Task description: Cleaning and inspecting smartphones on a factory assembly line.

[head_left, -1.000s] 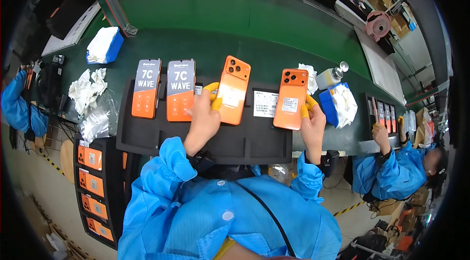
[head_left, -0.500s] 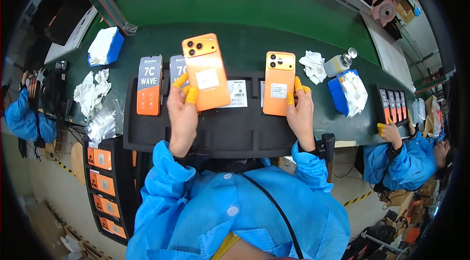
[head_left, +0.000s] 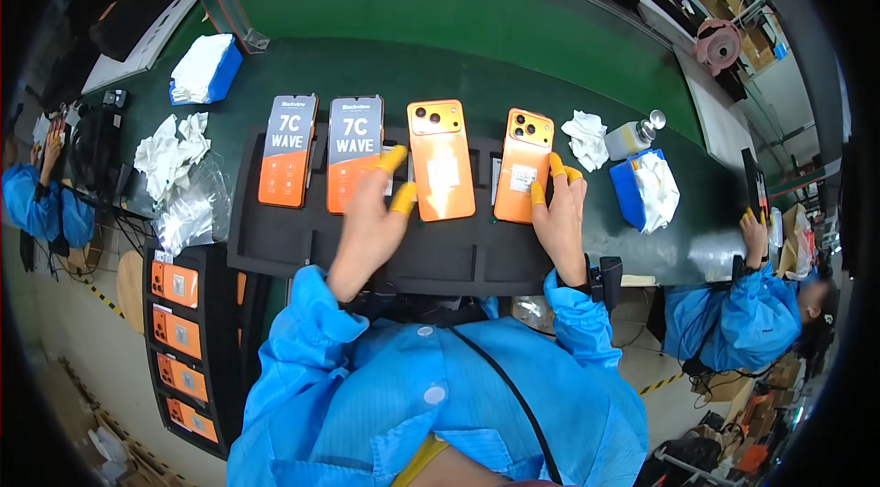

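I have the left hand (head_left: 368, 217) spread just left of one orange phone (head_left: 442, 157), back up over the black tray (head_left: 426, 262); I cannot tell whether they touch. My right hand (head_left: 562, 217) pinches another phone (head_left: 530, 139) by its right edge, presumably keeping its white label (head_left: 523, 178) uncovered. Two grey-fronted phones (head_left: 288, 153) lie leftward, spaced perhaps for finger room.

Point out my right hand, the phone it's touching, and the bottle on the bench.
Right hand (head_left: 560, 222): head view, middle of the back of the hand.
Phone (head_left: 523, 154): head view, upper middle of its orange back.
Bottle (head_left: 627, 140): head view, side of its body.
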A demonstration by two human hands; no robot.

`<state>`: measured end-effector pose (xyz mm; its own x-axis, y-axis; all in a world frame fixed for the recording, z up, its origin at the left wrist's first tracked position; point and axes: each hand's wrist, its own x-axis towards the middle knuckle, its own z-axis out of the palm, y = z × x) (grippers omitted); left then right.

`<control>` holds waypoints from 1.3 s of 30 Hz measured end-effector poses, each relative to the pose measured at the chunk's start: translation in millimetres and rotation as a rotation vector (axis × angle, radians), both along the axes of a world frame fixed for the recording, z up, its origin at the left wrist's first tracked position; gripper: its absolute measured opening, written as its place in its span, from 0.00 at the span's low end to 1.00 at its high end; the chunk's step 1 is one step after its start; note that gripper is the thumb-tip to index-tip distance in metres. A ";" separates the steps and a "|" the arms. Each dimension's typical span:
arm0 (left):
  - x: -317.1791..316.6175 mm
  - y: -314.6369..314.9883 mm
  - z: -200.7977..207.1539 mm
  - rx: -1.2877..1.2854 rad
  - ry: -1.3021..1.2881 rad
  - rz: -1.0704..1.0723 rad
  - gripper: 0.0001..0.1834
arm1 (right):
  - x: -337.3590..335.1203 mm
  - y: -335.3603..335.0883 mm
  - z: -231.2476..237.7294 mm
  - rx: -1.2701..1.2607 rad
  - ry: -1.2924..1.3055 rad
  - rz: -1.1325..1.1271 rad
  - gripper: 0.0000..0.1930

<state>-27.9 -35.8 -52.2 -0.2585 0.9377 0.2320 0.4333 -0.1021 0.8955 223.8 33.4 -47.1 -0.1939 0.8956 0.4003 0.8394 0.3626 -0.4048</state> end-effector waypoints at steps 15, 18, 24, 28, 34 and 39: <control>-102.6 -30.1 14.7 -0.242 0.945 0.430 0.29 | -195.7 -3.1 24.9 -0.103 -0.031 0.760 0.23; -103.5 -28.7 13.5 -0.217 1.057 0.379 0.30 | -220.9 2.9 5.7 -0.009 -0.084 0.631 0.30; -101.6 -30.2 18.1 -0.143 0.969 0.330 0.30 | -204.6 -3.4 29.7 -0.212 -0.216 0.539 0.28; -108.5 -30.2 14.9 -0.169 0.976 0.371 0.31 | -198.0 -3.6 45.4 -0.262 -0.193 0.547 0.23; -119.9 -42.8 17.9 -0.035 0.749 0.524 0.20 | -156.2 10.0 70.0 -0.522 -0.012 0.476 0.19; -171.0 -37.8 -2.1 0.106 -0.222 0.379 0.15 | -133.3 33.3 7.3 -0.529 0.453 0.549 0.20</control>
<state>-198.9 -73.6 -54.2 -0.6331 0.7415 0.2220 0.2567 -0.0695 0.9640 90.5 66.6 -39.7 -0.5740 0.8123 0.1030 0.3200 0.3384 -0.8849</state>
